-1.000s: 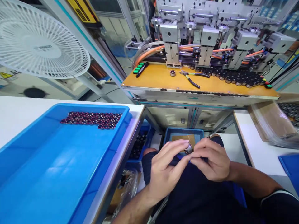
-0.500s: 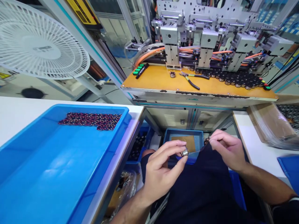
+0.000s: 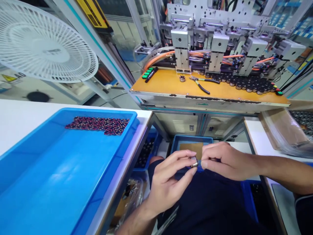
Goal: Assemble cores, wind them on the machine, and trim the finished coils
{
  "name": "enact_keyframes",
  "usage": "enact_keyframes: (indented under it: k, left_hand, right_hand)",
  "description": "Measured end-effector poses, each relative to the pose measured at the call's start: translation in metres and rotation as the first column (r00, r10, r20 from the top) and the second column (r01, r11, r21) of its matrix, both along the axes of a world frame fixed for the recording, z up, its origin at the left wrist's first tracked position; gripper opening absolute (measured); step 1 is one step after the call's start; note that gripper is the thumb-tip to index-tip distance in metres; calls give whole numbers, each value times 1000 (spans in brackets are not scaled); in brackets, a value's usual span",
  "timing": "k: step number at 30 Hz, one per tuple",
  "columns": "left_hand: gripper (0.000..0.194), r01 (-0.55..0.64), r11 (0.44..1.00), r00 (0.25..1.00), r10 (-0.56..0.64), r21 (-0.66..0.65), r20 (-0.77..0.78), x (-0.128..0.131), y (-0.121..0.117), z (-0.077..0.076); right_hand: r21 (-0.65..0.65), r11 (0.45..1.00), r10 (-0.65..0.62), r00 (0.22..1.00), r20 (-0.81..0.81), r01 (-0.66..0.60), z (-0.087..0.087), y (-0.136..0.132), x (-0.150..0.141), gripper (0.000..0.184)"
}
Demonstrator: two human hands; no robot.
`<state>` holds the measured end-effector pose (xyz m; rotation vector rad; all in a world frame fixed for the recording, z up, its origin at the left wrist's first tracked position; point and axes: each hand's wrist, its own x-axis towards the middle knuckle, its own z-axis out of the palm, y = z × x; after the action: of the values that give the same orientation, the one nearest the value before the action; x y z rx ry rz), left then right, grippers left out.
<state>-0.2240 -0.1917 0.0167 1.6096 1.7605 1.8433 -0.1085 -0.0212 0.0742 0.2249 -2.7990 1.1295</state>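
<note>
A small, round silvery metal part (image 3: 194, 162) sits between the thumb and fingertips of my left hand (image 3: 167, 181), above my lap. Close to its right side is my right hand (image 3: 226, 160), with thumb and fingers pinched together. What those fingers hold is mostly hidden; only a tiny dark bit shows under the curled fingers. Beneath both hands lies a blue bin (image 3: 174, 143) with a piece of brown cardboard (image 3: 193, 150) in it.
To the left, a large blue tray (image 3: 61, 169) holds many small dark-and-red parts (image 3: 97, 125). Ahead, an orange bench (image 3: 166, 85) carries cutting pliers (image 3: 202, 83), one small metal part (image 3: 182, 78), markers (image 3: 150, 74) and rows of black-topped parts (image 3: 249, 82). A fan (image 3: 51, 49) stands left.
My right hand has moved left and in toward the metal part, its back now turned up. The thin strand that stretched between the hands no longer shows. My left hand stays nearly still.
</note>
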Motion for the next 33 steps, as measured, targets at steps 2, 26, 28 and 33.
enact_keyframes:
  k: [2, 26, 28, 33]
  left_hand:
    - [25, 22, 1000, 1000, -23, 12, 8, -2, -2, -1]
    - [10, -299, 952, 920, 272, 57, 280, -18, -20, -10]
    - [11, -284, 957, 923, 256, 59, 289, -19, -17, -10]
    - [15, -249, 965, 935, 219, 78, 280, -18, -11, -10]
  right_hand:
    - [-220, 975, 44, 978, 204, 2, 3, 1, -2, 25]
    - [740, 542, -492, 864, -105, 398, 5, 155, -105, 57]
    - [764, 523, -422, 894, -154, 379, 1, 149, -81, 51]
    - [454, 790, -294, 905, -307, 411, -21, 89, -9, 53]
